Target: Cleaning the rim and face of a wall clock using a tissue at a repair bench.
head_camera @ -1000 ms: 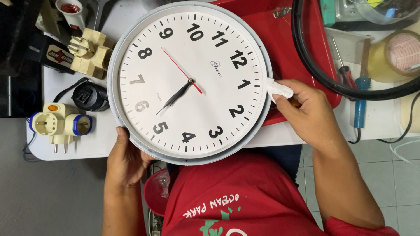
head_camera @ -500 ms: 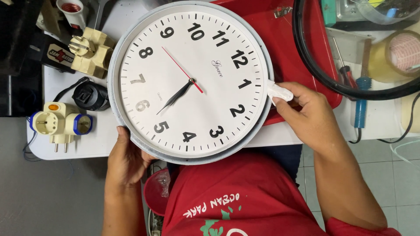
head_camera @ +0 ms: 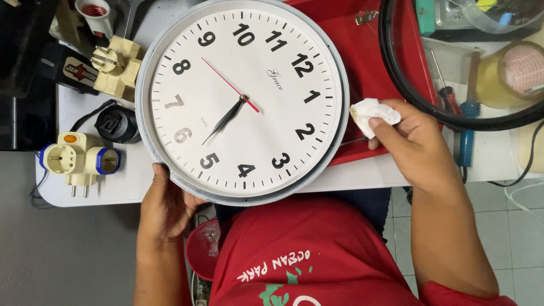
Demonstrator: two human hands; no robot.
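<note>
A large round wall clock with a white face, black numerals, black hands and a red second hand lies face up over the table edge. Its grey rim is dusty on the near left. My left hand grips that rim from underneath at the lower left. My right hand pinches a small crumpled white cloth just off the clock's right edge, a little apart from the rim.
A red tray lies under the clock's right side. A black ring, screwdrivers and a tape roll sit to the right. Cream plug adapters, a black plug and more adapters crowd the left of the white table.
My right hand with the cloth has lifted off the clock's rim and pulled slightly right. The clock and my left hand hold still.
</note>
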